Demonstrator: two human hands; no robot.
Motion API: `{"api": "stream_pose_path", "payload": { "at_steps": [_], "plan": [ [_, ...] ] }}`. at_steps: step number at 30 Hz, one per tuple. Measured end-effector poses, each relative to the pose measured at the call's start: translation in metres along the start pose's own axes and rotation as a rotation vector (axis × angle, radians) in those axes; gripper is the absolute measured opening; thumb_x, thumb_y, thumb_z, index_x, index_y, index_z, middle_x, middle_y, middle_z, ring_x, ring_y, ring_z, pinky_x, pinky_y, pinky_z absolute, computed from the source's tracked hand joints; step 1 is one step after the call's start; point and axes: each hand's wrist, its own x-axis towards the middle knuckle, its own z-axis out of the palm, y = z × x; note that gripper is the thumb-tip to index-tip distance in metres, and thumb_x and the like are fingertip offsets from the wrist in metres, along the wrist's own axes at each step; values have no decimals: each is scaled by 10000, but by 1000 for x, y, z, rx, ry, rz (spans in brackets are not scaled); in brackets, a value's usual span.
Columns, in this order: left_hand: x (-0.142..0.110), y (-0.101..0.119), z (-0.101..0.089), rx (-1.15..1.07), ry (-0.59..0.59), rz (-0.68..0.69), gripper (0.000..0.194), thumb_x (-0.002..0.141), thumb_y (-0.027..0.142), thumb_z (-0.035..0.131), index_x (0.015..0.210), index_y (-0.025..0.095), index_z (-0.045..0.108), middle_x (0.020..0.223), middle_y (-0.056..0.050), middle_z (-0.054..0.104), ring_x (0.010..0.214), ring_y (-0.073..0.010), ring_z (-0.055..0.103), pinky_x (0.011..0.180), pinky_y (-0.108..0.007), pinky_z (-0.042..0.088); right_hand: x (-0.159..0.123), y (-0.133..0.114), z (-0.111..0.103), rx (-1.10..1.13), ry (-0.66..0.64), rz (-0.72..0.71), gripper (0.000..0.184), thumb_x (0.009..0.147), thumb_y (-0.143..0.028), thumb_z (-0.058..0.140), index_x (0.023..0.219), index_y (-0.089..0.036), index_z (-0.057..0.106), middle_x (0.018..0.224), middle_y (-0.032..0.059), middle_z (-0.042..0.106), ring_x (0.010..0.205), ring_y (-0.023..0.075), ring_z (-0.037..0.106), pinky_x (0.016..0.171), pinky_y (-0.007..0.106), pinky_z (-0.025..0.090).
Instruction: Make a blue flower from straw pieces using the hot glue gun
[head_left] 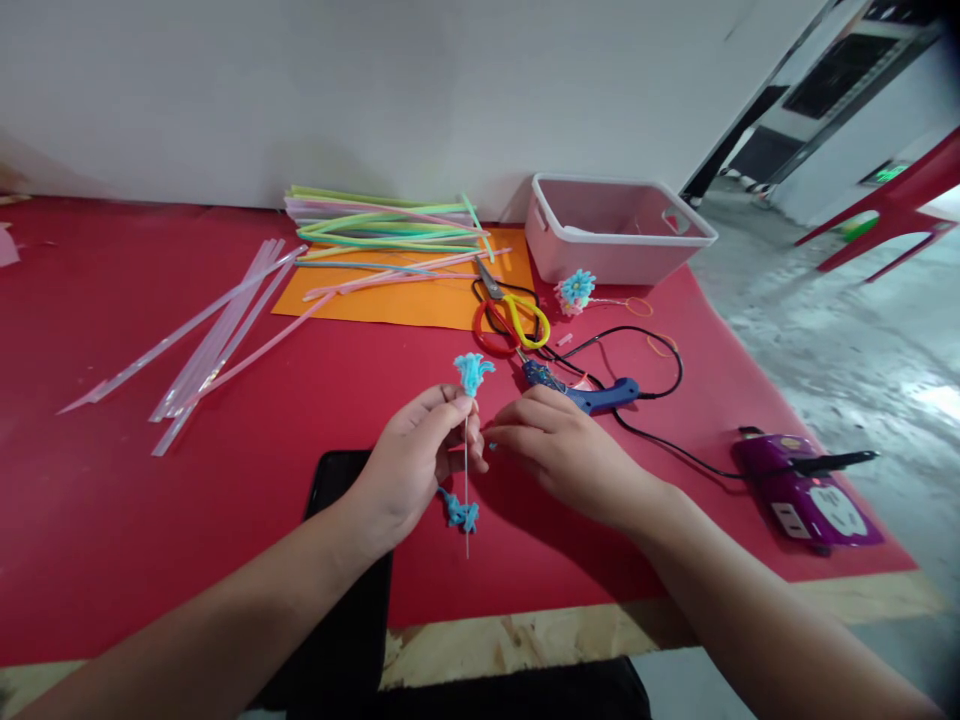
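Observation:
My left hand [420, 445] pinches a small blue fuzzy flower [472, 372] just under its frilled head. A thin straight stem [466, 490] runs down from the flower, past my fingers. Just right of it, my right hand [566, 450] is closed with the fingers together. A tiny blue bit [493, 446] shows at its fingertips; whether they grip it is unclear. Below my hands, a curled blue fuzzy piece [459, 512] appears on the red table, behind the stem. Beyond my right hand lies a blue glue gun [589, 393], partly covered by my fingers.
Scissors [514, 310] lie by an orange sheet [390, 310] bearing several coloured strips [390, 220]. Clear strips [225, 330] spread left. A finished flower [576, 290] sits before a pink bin [615, 260]. The gun's cord reaches a purple power socket [787, 480]. A black tray-like object [349, 600] is under my left forearm.

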Motion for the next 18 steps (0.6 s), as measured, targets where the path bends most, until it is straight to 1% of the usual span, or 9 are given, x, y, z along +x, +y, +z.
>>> {"api": "stream_pose_path", "payload": {
  "at_steps": [2,4,7,9,11,15,18],
  "plan": [
    [0,-1,-1,-4,-8,-3,134,836,198,634,724,169,565,601,48,571,548,-93,555,524,-214,533,1,-2,1,-8,-52,19,281,914,-14,509,1002,-170,725,992,78,710,889,219,546,794,355,510],
    [1,-3,-1,-2,-19,-6,147,845,202,632,720,171,562,603,44,573,551,-97,557,526,-216,533,1,-3,0,-3,-74,25,263,911,-15,509,952,-171,718,991,84,706,900,221,553,794,354,515],
    [1,-3,-1,11,-31,-19,163,856,207,632,714,170,561,607,39,582,549,-94,556,532,-216,540,1,-3,-2,37,-45,14,279,901,4,467,961,-160,684,948,93,700,892,215,573,792,347,527],
    [0,-3,-1,11,-29,-28,166,853,208,641,713,169,561,607,39,587,544,-90,557,532,-212,544,0,-4,-3,65,13,22,298,893,16,429,976,-155,658,882,86,689,830,202,581,746,332,533],
    [0,-2,-1,10,-27,-36,162,845,214,658,719,169,566,604,40,594,540,-89,565,527,-207,545,0,-5,-4,95,104,38,275,905,-1,428,991,-150,642,847,79,679,791,191,596,711,318,539],
    [0,-1,-2,-13,-44,-32,144,825,229,693,749,167,586,597,48,598,537,-87,572,524,-208,558,2,-8,-6,168,292,51,249,944,-38,477,1088,-129,658,953,105,700,884,169,660,784,287,564],
    [1,-2,-3,-18,-62,-28,160,817,243,708,749,167,585,602,50,602,541,-86,576,529,-212,564,3,-12,-9,186,391,88,207,932,-46,538,1023,-133,701,922,97,729,853,148,699,781,251,573]
  ]
}}
